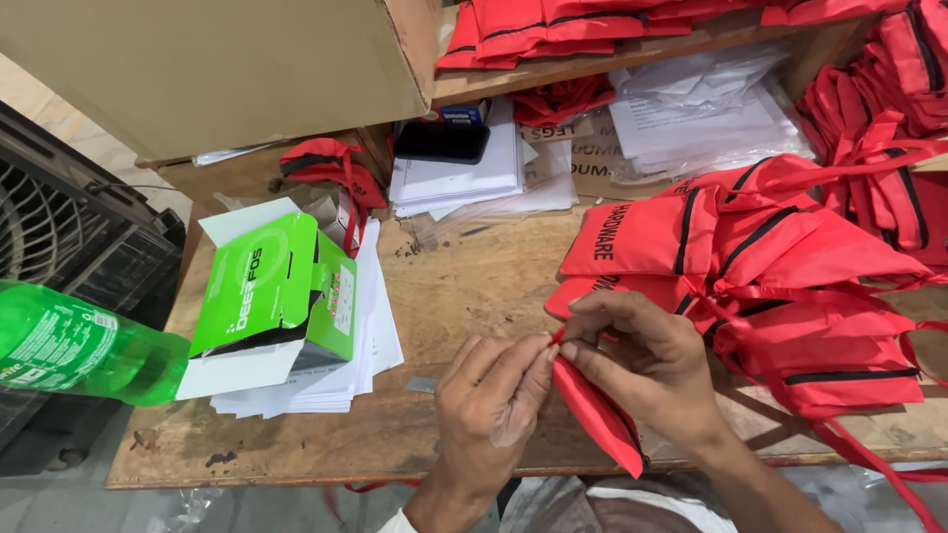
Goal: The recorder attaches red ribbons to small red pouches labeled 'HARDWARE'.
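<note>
A small red fabric pouch point(598, 418) with black trim hangs between both hands over the front edge of a worn wooden table point(464, 286). My left hand point(491, 407) pinches its top edge with fingertips. My right hand point(647, 363) grips the same top edge from the right, fingers closed on the fabric. Just right of my hands lies a pile of similar red pouches point(770, 266) with black stripes and red drawstrings.
An open green and white carton point(269, 296) sits on a stack of white papers point(370, 345) at left. A green plastic bottle point(79, 345) lies at the far left. A black phone point(441, 141) rests on papers at the back. More red pouches point(889, 109) fill the shelves; a cardboard box point(217, 69) stands above.
</note>
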